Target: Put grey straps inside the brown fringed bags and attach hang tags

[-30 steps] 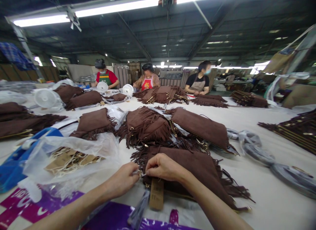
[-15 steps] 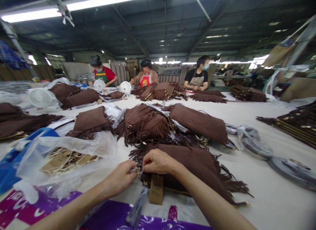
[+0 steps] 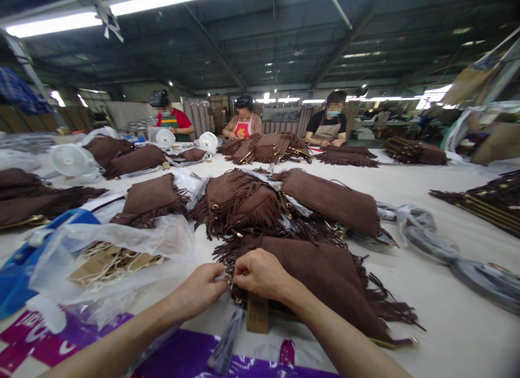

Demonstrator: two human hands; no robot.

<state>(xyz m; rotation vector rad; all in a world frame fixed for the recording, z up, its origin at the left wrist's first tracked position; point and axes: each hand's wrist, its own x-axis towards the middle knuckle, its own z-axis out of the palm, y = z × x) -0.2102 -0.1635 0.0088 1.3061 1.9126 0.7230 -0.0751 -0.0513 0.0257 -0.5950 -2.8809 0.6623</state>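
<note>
A dark brown fringed bag (image 3: 312, 269) lies on the table in front of me, its zipper edge towards me. At its left end my left hand (image 3: 205, 288) is closed, with the fingertips pinched on a small gold clasp (image 3: 229, 280). Right beside it, my right hand (image 3: 262, 272) is closed in a pinch over the bag's corner; what its fingers hold is too small to make out. A brown cardboard tag (image 3: 258, 314) hangs below my right hand. Under the corner is a grey tassel-like strip in clear wrapping (image 3: 228, 337).
Behind it lie more fringed bags (image 3: 244, 202). At left, a clear plastic bag (image 3: 170, 234) holds corded tags (image 3: 105, 264), near a blue object (image 3: 16, 275). Wrapped straps (image 3: 426, 237) run along the right. Purple printed plastic (image 3: 179, 356) covers the near edge. Several people (image 3: 329, 123) work across the table.
Both hands stay at the bag's corner, the fingertips slightly closer together. The right hand has lowered a little over the tag. The view has shifted slightly.
</note>
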